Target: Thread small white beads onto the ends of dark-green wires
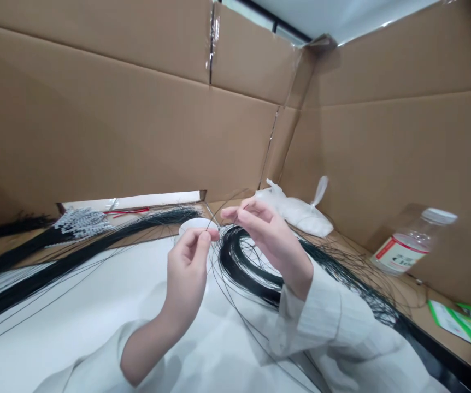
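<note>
My left hand point(190, 256) is closed, thumb and forefinger pinched on a thin dark strand point(216, 213) that curves up to the right. Close beside it, my right hand point(266, 229) has its thumb and fingers drawn together near the same strand. What sits between those fingertips is too small to make out. Below and between the hands lies a coil of black strands point(235, 267) on white cloth. Partly hidden behind my left fingers is a white bowl point(190, 224). Loose strands trail down past my right sleeve.
Long black strand bundles point(75, 256) run across the left, one ending in white beaded tips point(82, 224) beside red ties point(131, 211). A knotted white plastic bag point(303, 214), a tilted clear bottle point(403, 251) and a green packet point(465, 325) lie right. Cardboard walls point(137, 120) surround the table.
</note>
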Demonstrator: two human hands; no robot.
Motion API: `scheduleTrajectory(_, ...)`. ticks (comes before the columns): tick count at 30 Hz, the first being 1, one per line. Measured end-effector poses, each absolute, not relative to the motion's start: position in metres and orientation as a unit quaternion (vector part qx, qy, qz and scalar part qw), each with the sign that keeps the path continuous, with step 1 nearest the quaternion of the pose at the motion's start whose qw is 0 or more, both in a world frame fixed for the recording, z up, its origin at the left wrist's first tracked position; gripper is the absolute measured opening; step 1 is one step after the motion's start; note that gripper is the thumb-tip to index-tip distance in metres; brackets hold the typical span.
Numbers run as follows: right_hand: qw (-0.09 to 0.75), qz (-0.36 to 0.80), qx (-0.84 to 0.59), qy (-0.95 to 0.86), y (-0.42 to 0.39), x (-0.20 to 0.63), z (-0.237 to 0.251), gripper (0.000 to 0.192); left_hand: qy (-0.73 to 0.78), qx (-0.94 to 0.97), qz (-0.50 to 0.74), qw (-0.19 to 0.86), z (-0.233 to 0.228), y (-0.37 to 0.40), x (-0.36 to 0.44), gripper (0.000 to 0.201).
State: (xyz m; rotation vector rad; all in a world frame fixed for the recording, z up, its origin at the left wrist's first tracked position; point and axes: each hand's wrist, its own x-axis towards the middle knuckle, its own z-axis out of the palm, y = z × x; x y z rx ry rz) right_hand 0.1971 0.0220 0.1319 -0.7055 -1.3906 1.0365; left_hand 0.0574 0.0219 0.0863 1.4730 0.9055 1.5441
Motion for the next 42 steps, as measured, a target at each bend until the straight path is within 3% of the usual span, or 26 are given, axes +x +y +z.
scheduleTrajectory(20, 0.626, 0.498, -0.237, -0.551, 0.031, 0.186, 0.139, 0.007, 0.382, 0.602, 0.583, 0.390, 0.072, 0.020, 0.061, 0.016)
scheduleTrajectory(28, 0.619, 0.458, -0.277, -0.574, 0.031, 0.186, 0.138, 0.009, 0.383, 0.634, 0.550, 0.387, 0.070, 0.022, 0.061, 0.017)
scheduleTrajectory(34, 0.602, 0.406, -0.305, -0.616, 0.025, 0.182, 0.136, 0.007, 0.387, 0.634, 0.617, 0.260, 0.101, 0.025, 0.041, 0.015)
scheduleTrajectory(39, 0.570, 0.416, -0.312, -0.636, 0.019, 0.177, 0.134, 0.009, 0.400, 0.705, 0.569, 0.138, 0.123, 0.016, 0.030, 0.010)
scheduleTrajectory(42, 0.566, 0.428, -0.305, -0.635, 0.017, 0.175, 0.134, 0.009, 0.395, 0.728, 0.545, 0.131, 0.127, 0.015, 0.028, 0.008)
